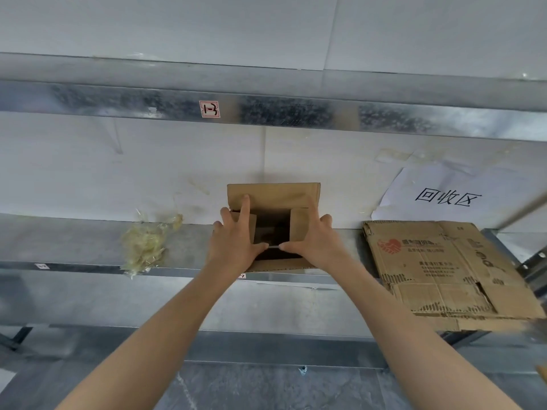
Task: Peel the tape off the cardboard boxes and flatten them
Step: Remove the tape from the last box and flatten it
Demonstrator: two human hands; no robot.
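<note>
A small brown cardboard box (273, 194) stands on the metal shelf (88, 241) in the middle of the view, its top flaps open and its dark inside showing. My left hand (235, 242) holds the box's left side, index finger stretched up onto the far flap, thumb on the near edge. My right hand (313, 241) grips the right side over the right flap, thumb meeting the left thumb at the near edge. A crumpled wad of peeled clear tape (145, 244) lies on the shelf to the left.
A flattened printed cardboard box (444, 270) lies on the shelf at the right, overhanging the front edge. A white paper sign (444, 193) is stuck on the wall behind it. Another metal shelf (266, 110) runs overhead. Grey floor shows below.
</note>
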